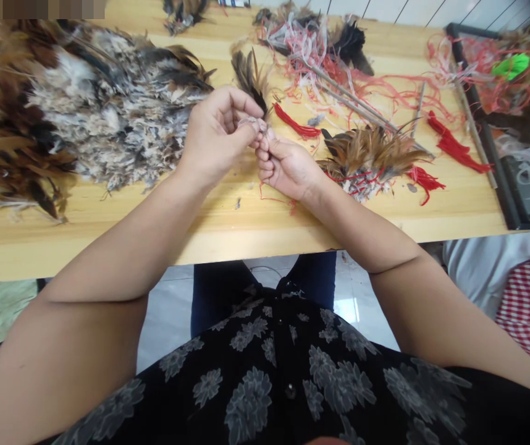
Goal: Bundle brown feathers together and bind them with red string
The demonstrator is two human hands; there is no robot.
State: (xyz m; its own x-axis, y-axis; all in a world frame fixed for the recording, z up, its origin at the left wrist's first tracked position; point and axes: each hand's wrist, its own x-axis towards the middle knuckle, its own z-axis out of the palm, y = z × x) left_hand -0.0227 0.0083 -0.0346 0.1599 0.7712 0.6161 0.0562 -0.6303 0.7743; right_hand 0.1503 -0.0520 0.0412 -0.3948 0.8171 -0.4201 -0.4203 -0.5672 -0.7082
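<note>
We hold our two hands together over the middle of the surface (228, 228), a little back from its near edge. Our left hand (216, 139) curls with thumb and fingertips pinched on a small grey feather tuft (252, 123), and our right hand (286, 165) is closed in a loose fist, its fingertips meeting the same tuft from below. The tuft sits between both hands, lifted off the wood.

To the left, a large feather pile (75, 105) of brown, grey and white covers the surface from the far edge almost to the near edge, and our left wrist passes just beside its right fringe. Just behind our hands a dark feather bunch (250, 77) stands up, with a red tassel (296, 127) lying near it. To the right of our right hand lies a brown feather bundle (369, 157) bound in red cord, close to the wrist. Further back a tangle of red and white strings (311, 49) spreads toward the far edge, with thin sticks (353, 102) running through it. Another red tassel (454, 148) lies near the right edge, beside a black frame (487, 136).

Bare wood shows along the near edge, under our forearms, and in a narrow strip between pile and bundle.
</note>
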